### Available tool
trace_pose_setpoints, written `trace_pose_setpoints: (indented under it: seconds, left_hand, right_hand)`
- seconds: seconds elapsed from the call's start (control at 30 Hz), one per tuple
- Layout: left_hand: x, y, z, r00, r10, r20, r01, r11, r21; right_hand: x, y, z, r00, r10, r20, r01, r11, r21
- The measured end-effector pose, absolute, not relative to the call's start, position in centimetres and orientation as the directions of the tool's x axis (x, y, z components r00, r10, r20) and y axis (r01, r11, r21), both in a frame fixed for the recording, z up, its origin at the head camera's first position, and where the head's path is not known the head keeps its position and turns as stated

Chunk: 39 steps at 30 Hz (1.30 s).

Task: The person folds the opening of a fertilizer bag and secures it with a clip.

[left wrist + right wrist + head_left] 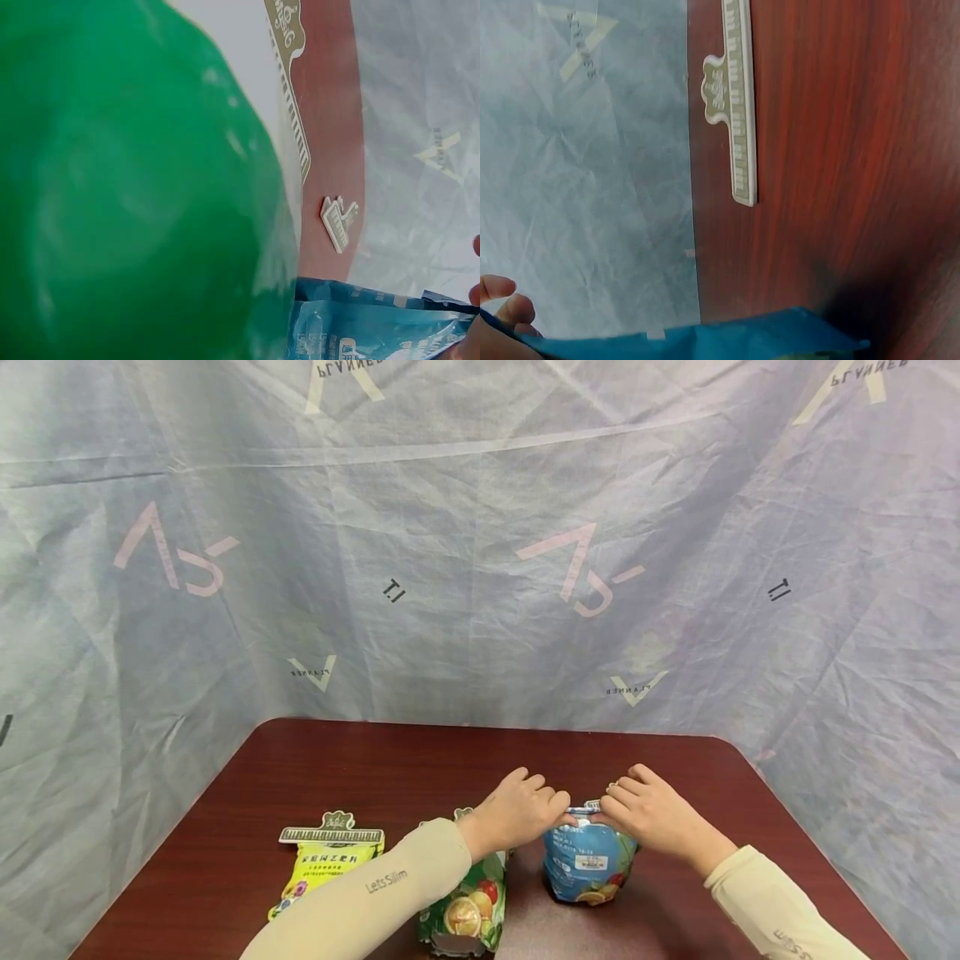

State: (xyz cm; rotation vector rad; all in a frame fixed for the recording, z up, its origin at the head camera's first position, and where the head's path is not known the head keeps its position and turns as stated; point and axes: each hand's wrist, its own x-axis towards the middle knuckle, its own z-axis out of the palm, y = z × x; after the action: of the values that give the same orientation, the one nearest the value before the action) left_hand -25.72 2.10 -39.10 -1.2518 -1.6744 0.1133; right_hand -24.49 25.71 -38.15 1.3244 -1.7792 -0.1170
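Note:
A blue fruit-printed bag (588, 860) stands on the table, its top edge folded over. At the left end of that edge, my left hand (525, 808) pinches the fold. The opposite end is pinched by my right hand (651, 814), thumb beneath. Behind the bag lies a loose piano-key-patterned sealing clip (739, 112), clearest in the right wrist view; the bag mostly hides it from the head. Beneath my left forearm stands a green fruit-printed bag (480, 906), partly covered by the sleeve. It fills much of the left wrist view, a similar clip (292, 90) by its top.
A yellow bag (322, 868) sits at the left with a wide piano-key clip (332, 835) across its top. The dark red table (360, 760) ends at the back against a grey printed cloth (465, 635), which also hangs on both sides.

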Motion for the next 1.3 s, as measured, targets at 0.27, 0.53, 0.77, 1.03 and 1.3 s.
trace_pose_setpoints:
  seconds: [0.27,0.53,0.77,1.03,1.3]
  left_hand:
    - [-25.2,1.8,-38.5,0.055,0.771,0.635,0.672,0.441,-0.594]
    - [-25.1,1.6,-38.4,0.076,0.768,0.636,0.675,0.430,-0.600]
    - [-25.5,1.1,-39.2,0.040,0.795,0.605,0.670,0.428,-0.607]
    - [-26.1,0.9,-40.1,0.034,0.811,0.584,0.669,0.415,-0.616]
    - [-25.8,0.4,-40.2,-0.074,0.849,0.523,0.733,0.402,-0.549]
  right_hand:
    - [-24.5,26.6,-38.1,0.000,-0.802,0.597,-0.726,0.410,0.552]
    - [-24.7,27.1,-38.3,0.012,-0.798,0.602,-0.748,0.393,0.535]
    - [-24.4,28.2,-38.3,0.011,-0.787,0.616,-0.754,0.398,0.522]
    - [-24.2,28.7,-38.4,0.018,-0.782,0.623,-0.767,0.389,0.510]
    - [-24.1,29.1,-38.7,0.001,-0.771,0.637,-0.771,0.405,0.491]
